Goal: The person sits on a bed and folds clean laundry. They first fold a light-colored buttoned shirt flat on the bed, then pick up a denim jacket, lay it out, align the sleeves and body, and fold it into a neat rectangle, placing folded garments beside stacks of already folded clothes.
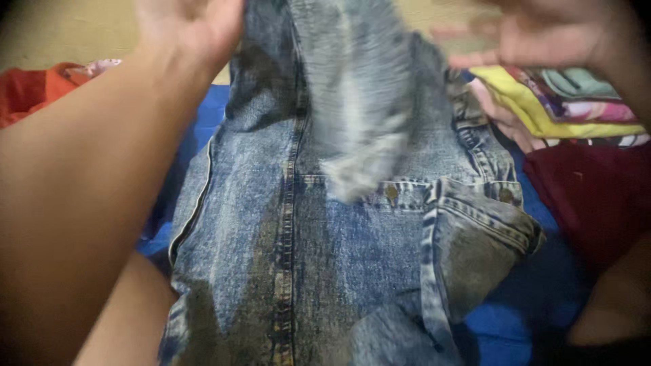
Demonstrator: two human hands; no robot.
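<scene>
A pair of faded blue jeans (325,230) lies spread in front of me on a blue sheet (515,318), waistband near the middle and one leg lifted up toward the top of the view, blurred by motion. My left hand (186,27) is at the top left, gripping the raised denim at its edge. My right hand (542,37) is at the top right, fingers spread and blurred, just beside the lifted leg; it looks free of the cloth.
A stack of folded clothes (563,102), yellow and multicoloured, sits at the right. A dark red garment (597,196) lies below it. Orange-red cloth (37,91) lies at the far left. My knees frame the bottom corners.
</scene>
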